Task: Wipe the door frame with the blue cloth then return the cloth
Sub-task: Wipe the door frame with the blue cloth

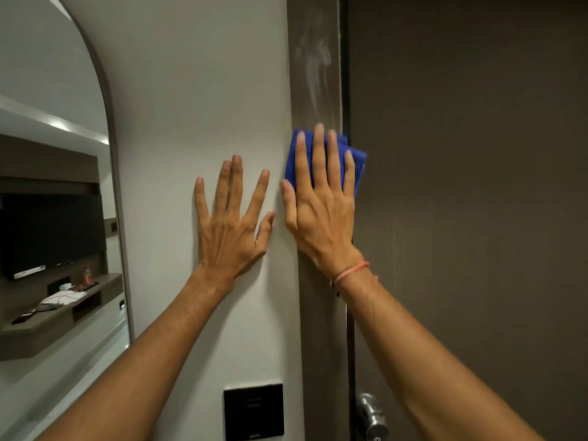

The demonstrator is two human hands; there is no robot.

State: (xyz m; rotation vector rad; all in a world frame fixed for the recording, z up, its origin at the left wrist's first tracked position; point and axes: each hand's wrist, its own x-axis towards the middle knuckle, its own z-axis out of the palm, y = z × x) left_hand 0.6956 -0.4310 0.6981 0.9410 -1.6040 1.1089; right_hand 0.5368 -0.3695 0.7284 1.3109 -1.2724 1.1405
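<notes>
I see both hands up flat against the vertical surfaces, centre of the frame. My right hand [321,198] lies spread and pressed on the blue cloth [356,160], fingers straight, not curled round it; the cloth is pinned between palm and the door frame [318,329], w/ blue edges showing above the fingertips and out to the right, where it overlaps the gap toward the dark door [461,186]. A thin pink-orange band [350,272] sits round that wrist. Pale streaky smears [315,68] mark the frame higher up, upper centre.

My left hand [232,224] is open, empty, fingers splayed, palm flat on the white wall [191,90] just left of the frame; its thumb nearly meets the right thumb but they look apart.

Bottom centre: a black switch panel [253,412] on the wall, & a metal door handle [370,415] just right of it on the door edge. Left side of the frame: an arched mirror [47,154] reflecting a dark TV screen and a shelf w/ small items, too small to tell what.
</notes>
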